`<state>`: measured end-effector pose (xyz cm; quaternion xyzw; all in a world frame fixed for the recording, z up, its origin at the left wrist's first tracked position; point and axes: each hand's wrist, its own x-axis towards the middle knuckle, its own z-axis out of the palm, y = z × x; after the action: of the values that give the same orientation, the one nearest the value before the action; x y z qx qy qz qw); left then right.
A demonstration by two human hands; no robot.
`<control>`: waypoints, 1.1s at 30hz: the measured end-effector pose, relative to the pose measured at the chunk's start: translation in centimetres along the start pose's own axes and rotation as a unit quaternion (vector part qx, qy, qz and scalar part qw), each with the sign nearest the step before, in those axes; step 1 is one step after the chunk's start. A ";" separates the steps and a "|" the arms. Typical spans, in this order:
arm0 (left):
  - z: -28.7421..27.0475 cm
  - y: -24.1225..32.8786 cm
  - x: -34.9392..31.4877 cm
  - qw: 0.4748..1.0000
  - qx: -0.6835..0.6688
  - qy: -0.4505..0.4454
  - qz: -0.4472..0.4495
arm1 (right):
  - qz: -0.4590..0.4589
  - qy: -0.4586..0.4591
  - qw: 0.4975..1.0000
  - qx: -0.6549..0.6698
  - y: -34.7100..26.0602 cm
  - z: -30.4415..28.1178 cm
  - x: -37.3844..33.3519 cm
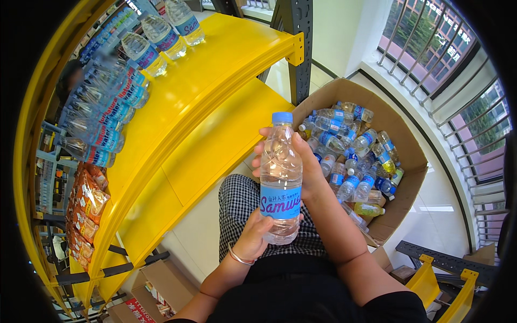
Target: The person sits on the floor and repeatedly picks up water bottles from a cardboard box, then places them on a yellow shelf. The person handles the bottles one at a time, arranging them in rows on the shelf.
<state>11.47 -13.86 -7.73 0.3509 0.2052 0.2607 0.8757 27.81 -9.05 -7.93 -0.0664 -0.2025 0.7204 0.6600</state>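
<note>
Both hands hold a clear plastic water bottle [281,169] upright in front of my body. Its cap is blue, and a light-blue label with dark red lettering wraps its lower half. My left hand [254,235] is closed on the lower part, thumb against the label's edge. Around the upper part curls my right hand [307,164], with fingertips showing past the bottle's left side. Close by on the right stands a large open cardboard box [407,207] full of loose plastic bottles [353,151], mostly clear with blue labels, a few yellowish.
A yellow metal shelf [177,97] on the left bears several similar bottles [159,33], wrapped packs of water bottles [105,116] and orange snack bags [86,207]. A dark post [300,59] stands behind the box. Barred windows [425,48] line the right. Another cardboard box [167,288] lies at lower left.
</note>
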 end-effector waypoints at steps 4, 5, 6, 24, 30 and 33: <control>-1.1 0.0 -0.2 0.986 0.137 0.075 0.050 | -0.011 0.049 0.992 -0.112 -0.9 0.8 -0.1; -1.0 0.1 -0.1 0.979 0.162 0.101 0.072 | -0.015 0.076 0.985 -0.156 -1.3 1.5 0.0; -0.9 0.1 0.0 0.970 0.185 0.125 0.092 | -0.019 0.104 0.974 -0.200 -1.5 1.8 -0.1; -0.1 1.2 0.1 0.998 -0.014 0.056 0.037 | -0.007 0.057 0.992 -0.116 -0.6 1.4 0.5; 0.2 -1.0 0.4 0.903 -0.400 -0.157 -0.010 | 0.023 -0.113 0.992 0.058 1.3 1.0 1.5; -0.8 -1.3 0.7 0.903 -0.387 -0.186 -0.003 | 0.016 -0.045 0.999 -0.017 0.8 2.3 1.5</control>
<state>11.96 -13.84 -9.33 0.0252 -0.0772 0.2468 0.9657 26.04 -8.14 -5.87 -0.0480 -0.2432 0.7298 0.6372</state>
